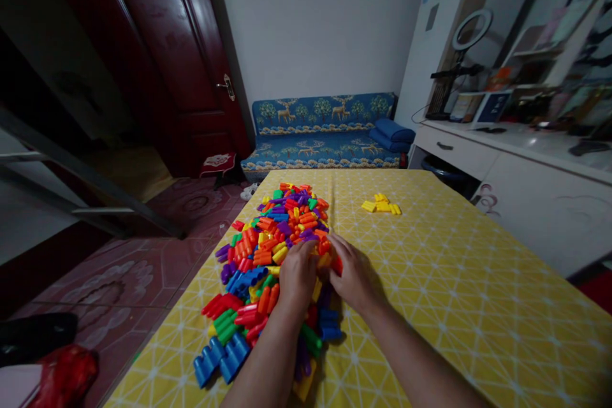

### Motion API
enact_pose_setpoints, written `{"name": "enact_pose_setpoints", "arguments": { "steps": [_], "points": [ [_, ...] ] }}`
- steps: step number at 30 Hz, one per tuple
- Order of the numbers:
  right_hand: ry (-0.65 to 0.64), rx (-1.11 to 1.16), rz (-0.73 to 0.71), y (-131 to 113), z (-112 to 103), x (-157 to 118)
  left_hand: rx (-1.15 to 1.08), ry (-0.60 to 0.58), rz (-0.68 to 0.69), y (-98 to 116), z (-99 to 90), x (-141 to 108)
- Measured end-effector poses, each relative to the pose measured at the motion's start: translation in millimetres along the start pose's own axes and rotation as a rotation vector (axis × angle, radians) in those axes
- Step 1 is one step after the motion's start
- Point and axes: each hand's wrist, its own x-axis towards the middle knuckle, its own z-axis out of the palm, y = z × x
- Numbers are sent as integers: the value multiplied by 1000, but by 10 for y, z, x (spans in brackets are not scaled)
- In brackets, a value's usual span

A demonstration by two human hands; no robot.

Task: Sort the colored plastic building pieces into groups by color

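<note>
A long heap of plastic building blocks [262,256] in red, orange, yellow, green, blue and purple covers the left part of the table. My left hand [297,271] reaches into its right side with bent fingers; whatever lies under the fingertips is hidden. Just right of it, at the heap's edge, my right hand [352,273] curves its fingers and thumb around a red block [337,264]. Between the hands shows an orange block [324,261]. Apart from the heap, farther back on the right, lies a small group of yellow blocks [382,204].
A yellow patterned cloth [430,268] covers the table. Behind stands a blue patterned sofa [315,131] with folded blue bedding [393,134]. To the right is a white cabinet [535,191] with a ring light [472,30]; at left, a dark red door [167,44].
</note>
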Motion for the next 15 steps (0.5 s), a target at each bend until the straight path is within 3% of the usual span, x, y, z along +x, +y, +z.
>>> {"name": "enact_pose_setpoints", "arguments": {
  "steps": [3,6,10,15],
  "points": [
    [-79,-20,-73,44,75,54,-55,92,-12,-23,11,20],
    [-109,-41,-34,63,73,85,-90,183,-6,-34,13,37],
    [-40,-54,67,40,-3,85,-278,272,-27,-66,30,52],
    [60,117,94,82,44,49,-553,285,-182,-130,73,74]
  ]
}}
